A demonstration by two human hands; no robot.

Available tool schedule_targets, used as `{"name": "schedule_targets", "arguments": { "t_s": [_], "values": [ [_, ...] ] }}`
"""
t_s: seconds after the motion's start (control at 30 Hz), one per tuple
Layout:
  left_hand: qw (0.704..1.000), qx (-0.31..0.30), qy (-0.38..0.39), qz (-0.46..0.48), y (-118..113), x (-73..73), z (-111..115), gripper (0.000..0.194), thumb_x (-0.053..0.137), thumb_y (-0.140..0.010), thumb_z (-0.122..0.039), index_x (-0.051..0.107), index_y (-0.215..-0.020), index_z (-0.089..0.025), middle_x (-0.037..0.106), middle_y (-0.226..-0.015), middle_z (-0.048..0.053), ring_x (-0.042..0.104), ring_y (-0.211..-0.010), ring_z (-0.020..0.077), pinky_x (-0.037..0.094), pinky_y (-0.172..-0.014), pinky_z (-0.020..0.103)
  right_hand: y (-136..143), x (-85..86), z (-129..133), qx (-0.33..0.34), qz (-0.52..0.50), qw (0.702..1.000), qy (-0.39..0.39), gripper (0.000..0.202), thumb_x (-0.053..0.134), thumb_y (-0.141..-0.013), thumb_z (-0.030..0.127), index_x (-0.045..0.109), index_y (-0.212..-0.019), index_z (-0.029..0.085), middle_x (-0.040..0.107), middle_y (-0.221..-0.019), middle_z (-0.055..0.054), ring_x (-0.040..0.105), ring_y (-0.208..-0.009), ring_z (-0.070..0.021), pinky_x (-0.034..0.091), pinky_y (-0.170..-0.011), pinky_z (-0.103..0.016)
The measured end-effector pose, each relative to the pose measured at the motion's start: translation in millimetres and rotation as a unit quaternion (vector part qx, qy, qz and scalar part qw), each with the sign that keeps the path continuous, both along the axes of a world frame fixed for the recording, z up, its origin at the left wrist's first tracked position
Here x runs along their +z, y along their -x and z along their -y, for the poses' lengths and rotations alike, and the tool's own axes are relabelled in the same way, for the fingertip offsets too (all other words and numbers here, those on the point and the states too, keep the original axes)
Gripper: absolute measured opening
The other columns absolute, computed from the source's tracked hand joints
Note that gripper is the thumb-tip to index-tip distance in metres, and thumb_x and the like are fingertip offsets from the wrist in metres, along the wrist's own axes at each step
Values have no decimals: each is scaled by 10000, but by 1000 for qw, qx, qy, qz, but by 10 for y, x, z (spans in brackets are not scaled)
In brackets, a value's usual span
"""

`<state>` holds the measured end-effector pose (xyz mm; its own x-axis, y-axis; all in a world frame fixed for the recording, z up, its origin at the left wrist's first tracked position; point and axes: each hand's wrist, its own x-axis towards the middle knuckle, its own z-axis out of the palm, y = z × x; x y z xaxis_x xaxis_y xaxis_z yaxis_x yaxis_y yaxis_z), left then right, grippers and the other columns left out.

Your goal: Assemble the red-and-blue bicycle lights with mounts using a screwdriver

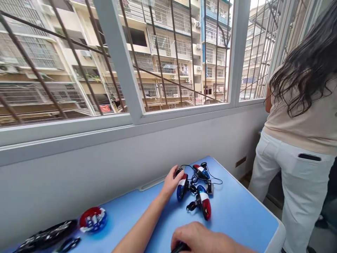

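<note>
If lifting light [182, 187] off table [237, 211] with loosely curled left hand [173, 178] (can't tell if gripping), could snag cord [222, 181] and drag neighbouring lights [204, 201], while clasping black part [180, 247] in right hand [194, 235].

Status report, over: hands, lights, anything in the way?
Left hand at a red-white-blue light, grip unclear. Right hand closed on a black object, partly off-frame. Two more lights nearby, looped black cord beside them.

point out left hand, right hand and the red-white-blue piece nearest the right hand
Left hand [171, 182], head view: back of the hand.
Right hand [194, 236], head view: back of the hand.
Red-white-blue piece [203, 197], head view: white middle band.
</note>
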<state>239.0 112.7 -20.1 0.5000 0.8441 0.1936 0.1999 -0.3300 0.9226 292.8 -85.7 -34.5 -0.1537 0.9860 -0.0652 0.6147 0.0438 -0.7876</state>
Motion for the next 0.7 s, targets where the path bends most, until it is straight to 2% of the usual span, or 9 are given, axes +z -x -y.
{"name": "schedule_targets", "arguments": {
  "t_s": [0.23,0.4,0.5,0.7],
  "values": [
    [998,38,-50,-27,49,-3,66,477,476,-872,-362,505,-1249,-71,560,-1284,222,551,-1165,308,425,-985,406,32,34,-13,4,20,1000,-7,233,600,-745,224,634,-970,271,632,-987,28,563,-857,-148,400,-759,-200],
    [983,66,-151,-76,219,-23,240,466,529,-815,-263,501,-1253,-106,483,-1363,197,401,-1292,328,296,-1085,470,54,43,-14,25,17,999,-38,192,563,-706,155,619,-875,227,630,-831,16,543,-759,-155,389,-675,-213],
    [970,45,-209,-116,367,-44,406,528,578,-740,-179,494,-1261,-170,449,-1402,155,382,-1303,320,285,-1089,501,67,72,-18,40,21,998,-49,141,530,-706,136,587,-817,203,597,-739,24,520,-693,-144,370,-632,-216],
    [936,-5,-288,-201,829,-31,675,579,606,-695,-135,494,-1261,-187,369,-1457,159,326,-1324,360,317,-1039,565,77,65,-28,51,-6,998,-48,117,483,-694,102,516,-760,192,533,-649,47,500,-619,-118,353,-575,-201]
  ]
}}
